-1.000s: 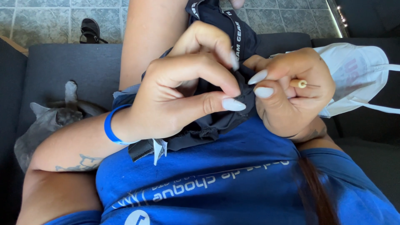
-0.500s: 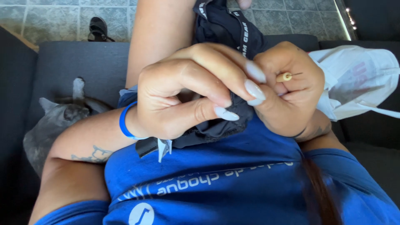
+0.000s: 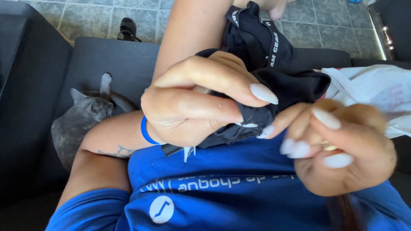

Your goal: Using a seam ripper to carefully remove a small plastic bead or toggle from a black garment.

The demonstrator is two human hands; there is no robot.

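My left hand (image 3: pixel 192 100) is closed around a bunched black garment (image 3: pixel 261 55) with white lettering on its band, thumb and long pale nails pinching the fabric. A blue band circles that wrist. My right hand (image 3: pixel 342 147) sits lower right, blurred, fingers curled, its fingertips touching the garment's lower edge near a small white tag. Whether it grips the cloth or a small item is unclear. Both hands hover above my blue shirt (image 3: pixel 214 184). The garment trails up over my bare leg.
A grey cat (image 3: pixel 77 124) lies on the dark sofa (image 3: pixel 111 60) at my left. A white plastic bag (image 3: pixel 376 90) rests on the sofa at the right. A black sandal (image 3: pixel 127 29) stands on the tiled floor beyond.
My right hand has pulled away from the left, down and to the right. The left hand keeps hold of the black garment, which has been drawn out a little.
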